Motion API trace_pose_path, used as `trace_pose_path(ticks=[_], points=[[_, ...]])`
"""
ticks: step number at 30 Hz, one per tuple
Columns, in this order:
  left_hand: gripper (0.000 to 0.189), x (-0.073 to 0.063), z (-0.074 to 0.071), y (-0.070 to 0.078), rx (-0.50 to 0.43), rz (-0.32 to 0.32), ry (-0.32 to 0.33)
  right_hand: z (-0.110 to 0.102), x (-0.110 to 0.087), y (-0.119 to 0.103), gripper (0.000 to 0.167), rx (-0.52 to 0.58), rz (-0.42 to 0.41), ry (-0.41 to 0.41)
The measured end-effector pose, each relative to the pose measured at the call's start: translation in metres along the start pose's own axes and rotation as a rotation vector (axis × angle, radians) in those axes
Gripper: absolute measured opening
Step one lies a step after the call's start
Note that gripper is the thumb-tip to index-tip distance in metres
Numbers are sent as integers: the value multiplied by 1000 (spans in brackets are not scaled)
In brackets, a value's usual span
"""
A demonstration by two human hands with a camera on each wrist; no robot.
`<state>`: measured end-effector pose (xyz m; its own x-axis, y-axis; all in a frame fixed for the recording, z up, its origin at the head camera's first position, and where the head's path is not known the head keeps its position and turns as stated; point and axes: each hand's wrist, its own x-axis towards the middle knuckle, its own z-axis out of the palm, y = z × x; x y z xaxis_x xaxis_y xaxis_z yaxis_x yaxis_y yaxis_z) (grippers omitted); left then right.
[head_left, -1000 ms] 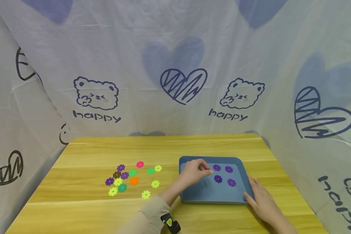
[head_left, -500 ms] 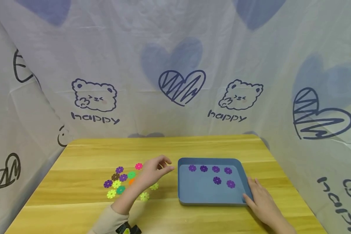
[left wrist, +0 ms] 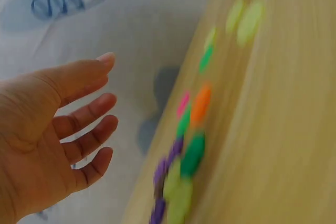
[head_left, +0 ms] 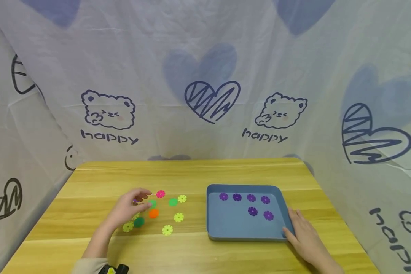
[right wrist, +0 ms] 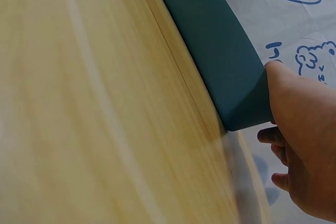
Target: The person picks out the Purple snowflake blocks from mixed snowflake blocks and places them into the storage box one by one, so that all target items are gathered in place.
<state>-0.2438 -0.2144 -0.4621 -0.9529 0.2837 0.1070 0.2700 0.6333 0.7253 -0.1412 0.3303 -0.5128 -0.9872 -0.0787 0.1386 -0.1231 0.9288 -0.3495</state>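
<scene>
In the head view, my left hand (head_left: pixel 128 207) hovers over the left group of flower-shaped plastic discs, fingers loosely bent and thumb apart. The left wrist view shows nothing between its fingertips (left wrist: pixel 107 61). Purple discs (left wrist: pixel 173 150) lie near it, partly hidden by the hand in the head view. My right hand (head_left: pixel 306 236) holds the right wall of a blue-grey tray (head_left: pixel 246 239), thumb at the rim near the front corner, fingers along the outside. Purple discs (head_left: pixel 252 211) lie flat in the tray: a back row of several and two in front.
Between hand and tray lie an orange disc (head_left: pixel 153 213), a pink disc (head_left: pixel 160 194), green discs (head_left: pixel 173 202) and yellow discs (head_left: pixel 179 217). They rest on a wooden table (head_left: pixel 191 255). A printed white cloth (head_left: pixel 164 144) hangs behind and at both sides.
My left hand has moved left from over the tray to the loose discs. A purple disc that was at its fingers now lies in the back row. The right hand stays at the tray.
</scene>
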Motion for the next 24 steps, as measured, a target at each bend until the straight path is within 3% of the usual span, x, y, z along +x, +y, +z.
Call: trace_pose_path(ticks=[5, 13, 18, 24], points=[[40, -14, -19, -29, -39, -58, -22, 0, 1, 0, 69, 12, 9, -21], [46, -27, -30, -62, -16, -98, -80, 0, 0, -3, 68, -1, -1, -12], [45, -27, -30, -71, 20, -106, -132, -1, -1, -3, 67, 5, 0, -10], [40, -24, -30, -72, 13, -151, -150, -1, -1, -2, 68, 10, 1, -10]])
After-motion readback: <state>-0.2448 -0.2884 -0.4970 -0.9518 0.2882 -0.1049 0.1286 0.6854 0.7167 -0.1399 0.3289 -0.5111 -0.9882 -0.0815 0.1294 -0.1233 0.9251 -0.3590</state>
